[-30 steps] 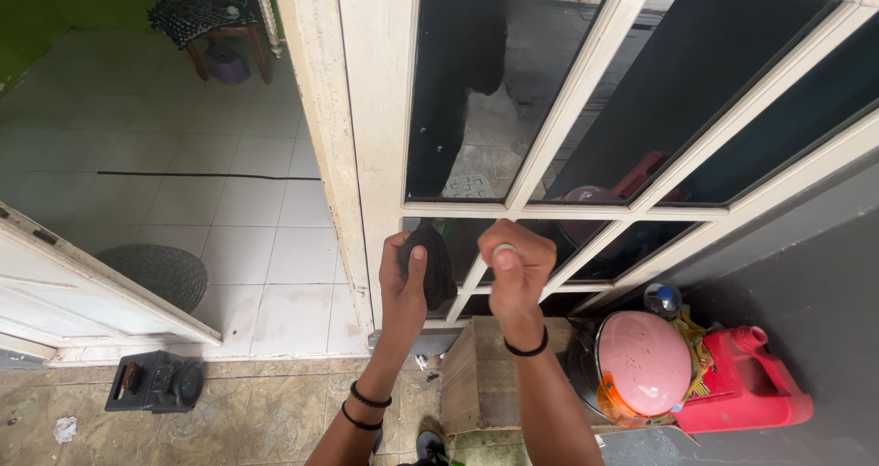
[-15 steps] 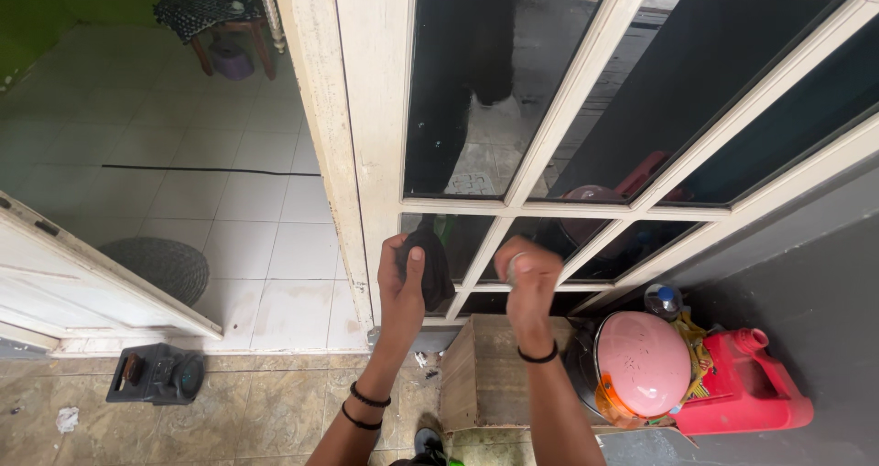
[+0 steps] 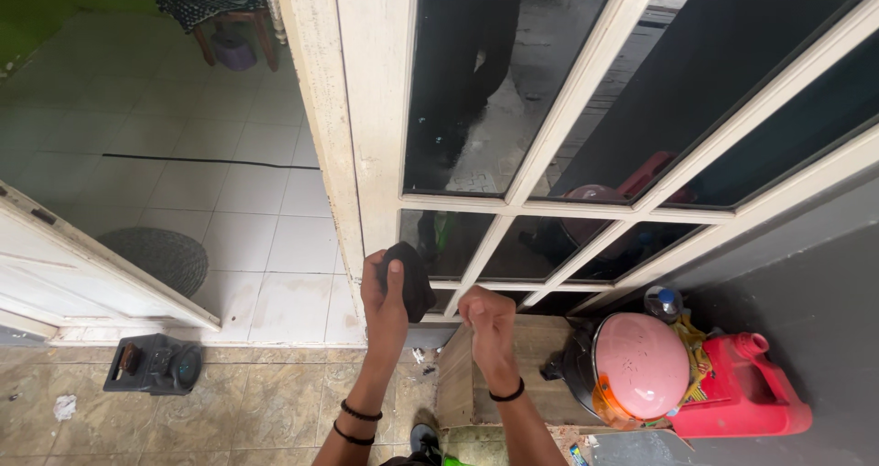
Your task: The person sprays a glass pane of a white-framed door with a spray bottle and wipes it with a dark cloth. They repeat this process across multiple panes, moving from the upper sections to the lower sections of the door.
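Left hand (image 3: 383,287) is gripping a dark wadded cloth (image 3: 409,279), pressing it against the cream wooden window frame (image 3: 380,136) beside the lowest dark glass pane (image 3: 439,242). Right hand (image 3: 488,318) is curled shut; contents hidden. Risk: hard pressure may be cracking glass, or cloth slipping.

Soft, even daylight, sharp focus, reflections on dark window panes (image 3: 476,91), wide-angle bending at edges.

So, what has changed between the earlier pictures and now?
Both hands moved down the window frame. The left hand, still holding the dark cloth, dropped to the bottom pane. The right hand, still closed, came off the frame bar and now sits lower, over the wooden box. The pink lid and red can stayed put.
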